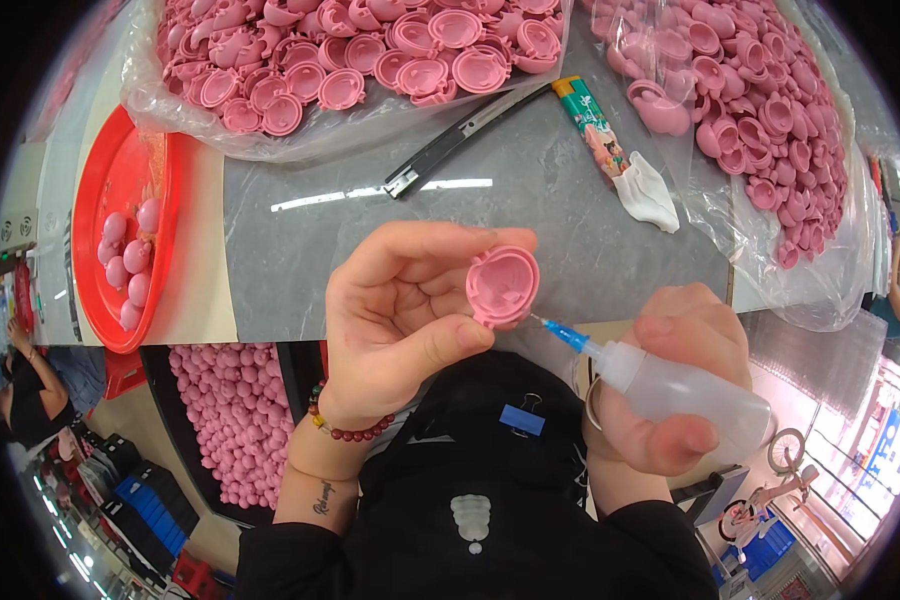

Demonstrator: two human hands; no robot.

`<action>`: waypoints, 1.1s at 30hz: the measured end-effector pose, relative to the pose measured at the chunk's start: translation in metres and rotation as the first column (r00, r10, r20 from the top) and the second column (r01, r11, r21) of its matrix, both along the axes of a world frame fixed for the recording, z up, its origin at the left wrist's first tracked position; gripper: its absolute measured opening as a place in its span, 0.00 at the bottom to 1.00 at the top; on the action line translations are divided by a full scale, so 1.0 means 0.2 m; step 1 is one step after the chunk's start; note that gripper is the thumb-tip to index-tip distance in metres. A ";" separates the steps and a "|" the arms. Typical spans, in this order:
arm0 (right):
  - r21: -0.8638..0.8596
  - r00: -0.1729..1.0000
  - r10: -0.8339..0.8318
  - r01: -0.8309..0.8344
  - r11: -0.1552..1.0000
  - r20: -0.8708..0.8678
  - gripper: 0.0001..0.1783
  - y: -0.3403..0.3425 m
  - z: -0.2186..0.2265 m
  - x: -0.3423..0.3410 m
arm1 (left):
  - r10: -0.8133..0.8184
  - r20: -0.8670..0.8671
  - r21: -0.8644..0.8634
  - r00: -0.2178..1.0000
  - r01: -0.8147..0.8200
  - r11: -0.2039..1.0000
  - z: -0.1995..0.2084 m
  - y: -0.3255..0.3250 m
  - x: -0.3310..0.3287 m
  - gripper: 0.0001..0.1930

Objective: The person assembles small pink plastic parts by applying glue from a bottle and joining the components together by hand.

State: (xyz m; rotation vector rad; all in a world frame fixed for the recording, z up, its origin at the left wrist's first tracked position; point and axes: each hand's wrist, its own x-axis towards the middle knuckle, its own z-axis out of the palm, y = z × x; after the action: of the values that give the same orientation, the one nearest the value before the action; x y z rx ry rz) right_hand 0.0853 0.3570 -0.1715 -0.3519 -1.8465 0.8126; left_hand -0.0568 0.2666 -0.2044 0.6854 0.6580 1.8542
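Between the thumb and fingers of my left hand (390, 305) is a pink hollow plastic shell half (503, 287), its open side facing me. My right hand (685, 350) grips a translucent squeeze bottle (705, 400) with a blue needle nozzle (568, 336). The needle's tip is at the lower right rim of the shell half; whether it touches cannot be made out. Both hands are held over the near edge of the grey tabletop (300, 250).
A clear bag (240, 148) of pink shell halves lies at the back, another pile (770, 120) at the right. Between them are a box cutter (460, 140) and a green tube (590, 125). A red tray (90, 250) holds several pink balls; a bin (232, 420) of more stands below.
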 end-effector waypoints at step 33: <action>-0.333 0.989 -0.148 0.147 0.931 0.022 0.18 0.18 -0.07 -0.10 | -0.226 0.175 0.012 0.958 0.227 0.974 -0.01 0.00 -0.05 0.24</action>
State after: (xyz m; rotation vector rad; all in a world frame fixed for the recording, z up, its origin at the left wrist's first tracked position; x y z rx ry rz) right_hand 0.0651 0.3923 -0.1846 -0.6962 -1.6535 1.0216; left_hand -0.0673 0.2673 -0.2072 0.5599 0.4523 1.6752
